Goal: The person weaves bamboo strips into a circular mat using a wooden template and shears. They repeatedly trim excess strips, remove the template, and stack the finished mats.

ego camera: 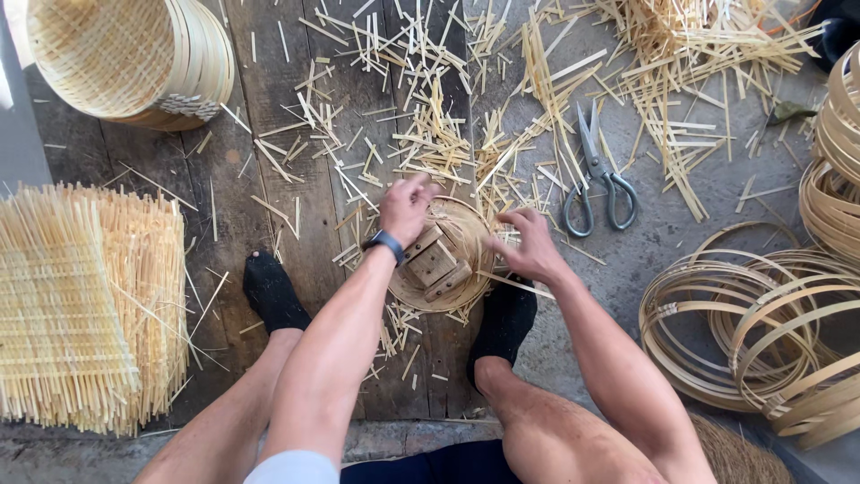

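**Round bamboo tray on the block, rim work partly done**

Head view: The person sits on the floor with both feet in black socks braced near a small round woven bamboo tray (457, 235), which lies on the wooden planks (269, 108) between the feet. A block of short wooden battens (434, 263) sits on top of the tray, pressing its middle flat. The left hand (405, 208), a dark watch (385, 244) on its wrist, rests on the tray's far left rim, fingers curled down over the edge in a narrow grip on the weave. The right hand (530, 246) is at the tray's right rim, fingers pinched close on the edge; whether it holds a loose strip I cannot tell.

Judging from how things lie, the tray's mat is already woven and roughly rounded, and many offcuts (421, 134) are strewn about the planks beyond it. The scissors (598, 175) lie untouched just beyond the right hand. No hoop shows fitted around the tray yet, so binding the rim seems left to do.

A stack of square woven mats (81, 305) waits at the left, a pile of bamboo hoops (752, 323) at the right, and finished round baskets (134, 58) stand stacked at the upper left: much stock appears unworked.
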